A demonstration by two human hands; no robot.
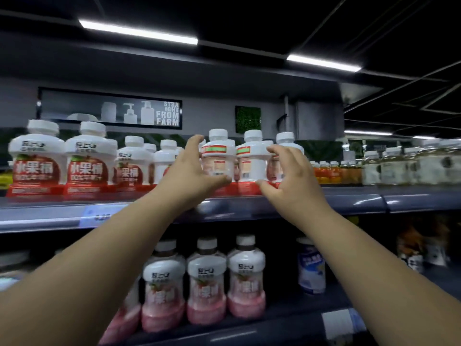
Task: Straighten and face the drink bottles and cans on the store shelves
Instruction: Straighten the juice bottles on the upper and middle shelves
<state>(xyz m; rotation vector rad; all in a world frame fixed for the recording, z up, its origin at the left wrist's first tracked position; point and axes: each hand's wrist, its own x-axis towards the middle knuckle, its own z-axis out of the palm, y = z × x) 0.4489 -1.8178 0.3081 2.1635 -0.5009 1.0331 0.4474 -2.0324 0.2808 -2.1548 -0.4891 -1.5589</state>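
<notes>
Head cam view, and it's pretty motion-blurred, so small print is a no-go. Both arms reach up from the bottom corners toward the upper shelf [299, 204] that runs across the middle of the frame. The left hand [192, 171] sits just left of centre, its fingers [195, 141] spread wide in a C shape with the thumb low, cupped around the left side of a white-capped bottle [218, 156] that's turned backwards, showing a pale back label with a green and red strip. Can't tell if the hand is actually touching it or just beside it. The right hand [290, 176] is just right of centre, fingers curled and spread too, thumb down by the shelf edge, framing a second backwards bottle [252, 156] and partly covering a third one [285, 146]. Over in the left of the frame the same kind of bottles [62, 161] face forward with big red labels, upright in a row. Far right of that shelf has small orange bottles [334, 172] and blurry pale-yellow ones [399, 166]. On the lower shelf [249, 330], bottom centre, three pink-bottomed bottles [207, 280] stand side by side facing front, with a white and blue bottle [311, 265] off to their right. A "straight from farm" sign [112, 109] hangs upper left.
</notes>
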